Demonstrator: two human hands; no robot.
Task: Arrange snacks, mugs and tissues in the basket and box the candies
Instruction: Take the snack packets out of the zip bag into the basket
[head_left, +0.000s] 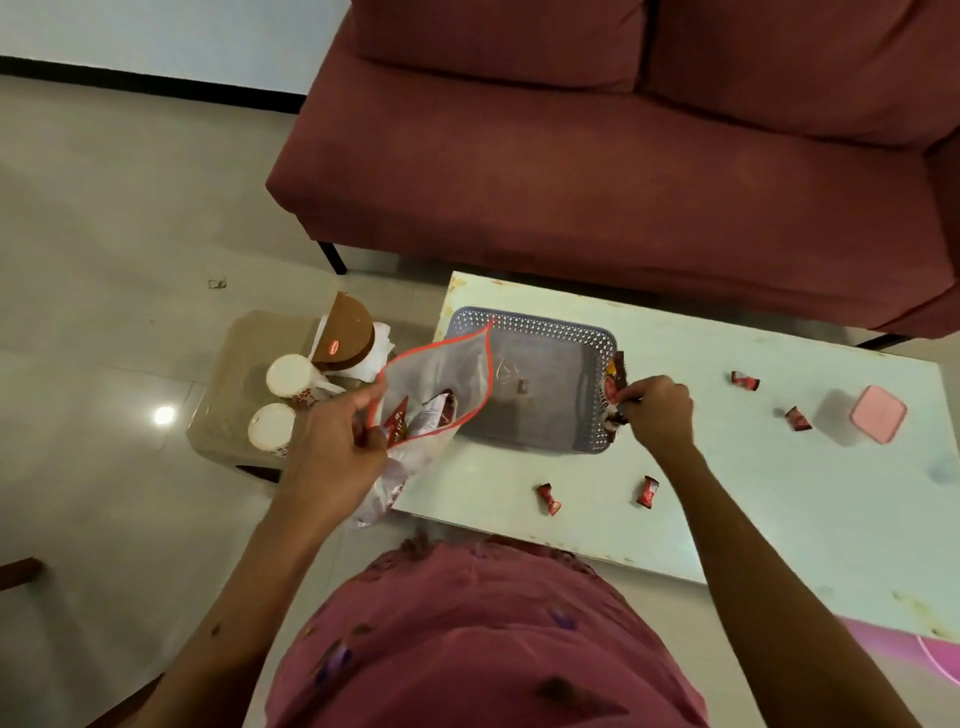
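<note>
My left hand (337, 441) pinches the open zip bag (441, 379) beside the basket (540, 332); my right hand (657, 410) grips a snack packet (613, 387) against the basket's right wall.

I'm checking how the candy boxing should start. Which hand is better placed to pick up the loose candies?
Probably the right hand: the candies and pink box lie on its side. It must first release its snack packet. The left hand holds the plastic bag.
</note>
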